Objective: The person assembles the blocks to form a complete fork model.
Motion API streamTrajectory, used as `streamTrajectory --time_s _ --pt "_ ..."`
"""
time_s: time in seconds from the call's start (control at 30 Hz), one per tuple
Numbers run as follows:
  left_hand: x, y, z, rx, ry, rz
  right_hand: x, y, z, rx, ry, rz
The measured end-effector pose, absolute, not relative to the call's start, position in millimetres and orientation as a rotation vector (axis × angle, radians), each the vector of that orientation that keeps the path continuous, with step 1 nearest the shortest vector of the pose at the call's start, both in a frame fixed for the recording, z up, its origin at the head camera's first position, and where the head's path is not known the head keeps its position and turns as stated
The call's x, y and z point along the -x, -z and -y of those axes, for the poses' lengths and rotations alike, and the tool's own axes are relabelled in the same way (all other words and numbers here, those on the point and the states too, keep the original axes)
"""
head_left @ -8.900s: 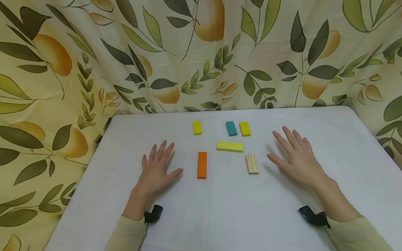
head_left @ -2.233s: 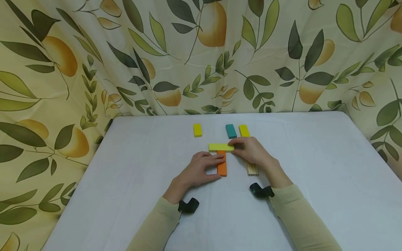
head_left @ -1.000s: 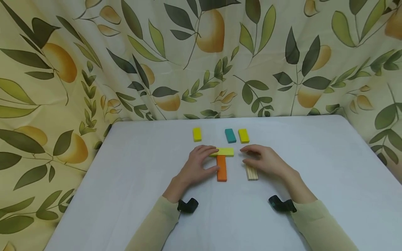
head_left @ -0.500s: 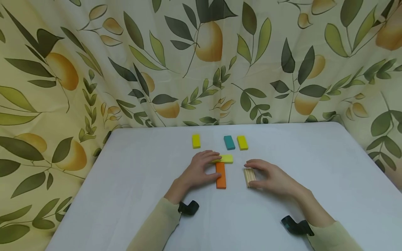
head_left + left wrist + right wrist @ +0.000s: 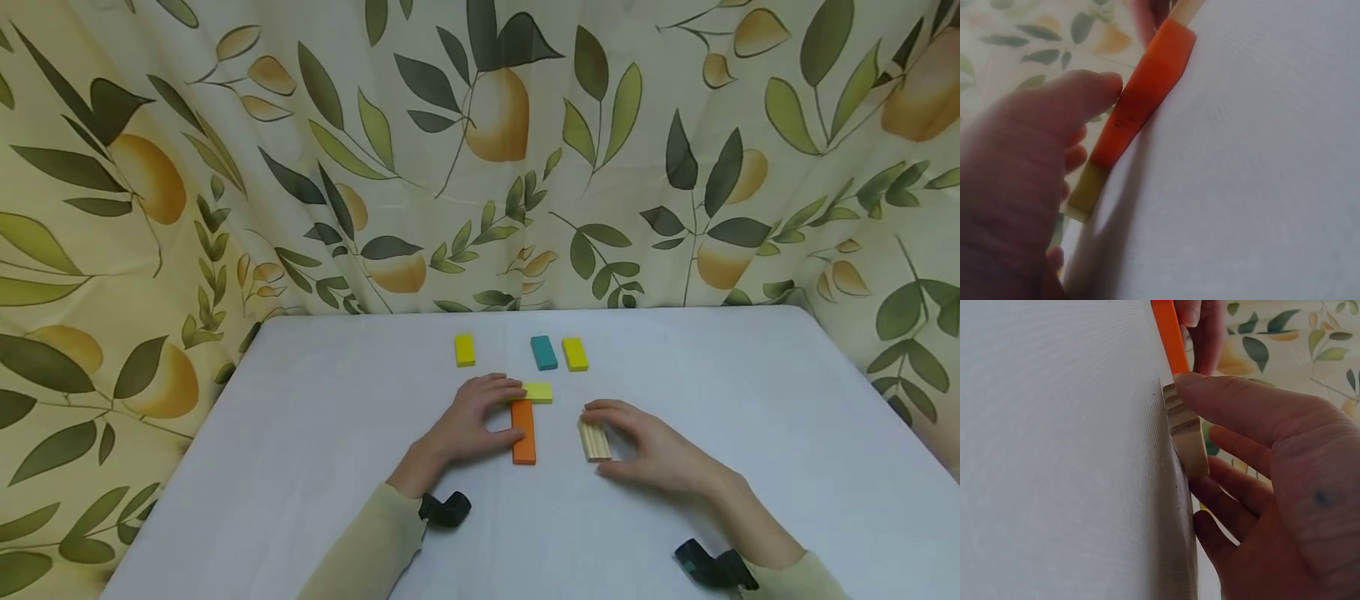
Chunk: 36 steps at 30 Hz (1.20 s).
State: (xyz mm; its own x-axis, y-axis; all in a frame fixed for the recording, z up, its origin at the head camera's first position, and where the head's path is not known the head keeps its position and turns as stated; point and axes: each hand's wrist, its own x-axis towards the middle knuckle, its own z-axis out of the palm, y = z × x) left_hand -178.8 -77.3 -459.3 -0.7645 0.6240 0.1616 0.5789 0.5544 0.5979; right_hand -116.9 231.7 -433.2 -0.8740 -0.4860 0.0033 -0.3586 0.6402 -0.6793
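Observation:
An orange block (image 5: 524, 433) lies lengthwise, its far end against a crosswise yellow-green block (image 5: 538, 392), so the two form a T. My left hand (image 5: 467, 419) rests beside them; its fingers lie over the left end of the yellow-green block, hiding it. In the left wrist view, the thumb touches the edge of the orange block (image 5: 1141, 94). To the right, my right hand (image 5: 656, 446) spans a grooved, pale wooden block (image 5: 595, 442), thumb at its near end and fingertips at the far end. The right wrist view shows that thumb against the wooden block (image 5: 1188, 434).
At the back of the white table (image 5: 330, 375) lie a yellow block (image 5: 465, 350), a teal block (image 5: 543, 353) and another yellow block (image 5: 575, 354). A curtain (image 5: 450, 167) printed with leaves and fruit hangs behind the table. Black cameras sit at both wrists.
The orange and yellow-green blocks have come together into a T. My right hand has left the yellow-green block and gone to the wooden block; my left fingers have shifted onto the yellow-green block.

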Motion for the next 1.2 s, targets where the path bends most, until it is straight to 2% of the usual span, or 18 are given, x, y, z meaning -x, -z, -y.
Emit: streamTrajectory --time_s 0.67,1.2 --pt "179 458 77 -1.098 -0.942 -2.713 118 434 -233 0.744 1.053 -2.764" --pt "177 458 77 -1.091 -0.915 -2.707 112 434 -214 0.806 1.149 -2.781"
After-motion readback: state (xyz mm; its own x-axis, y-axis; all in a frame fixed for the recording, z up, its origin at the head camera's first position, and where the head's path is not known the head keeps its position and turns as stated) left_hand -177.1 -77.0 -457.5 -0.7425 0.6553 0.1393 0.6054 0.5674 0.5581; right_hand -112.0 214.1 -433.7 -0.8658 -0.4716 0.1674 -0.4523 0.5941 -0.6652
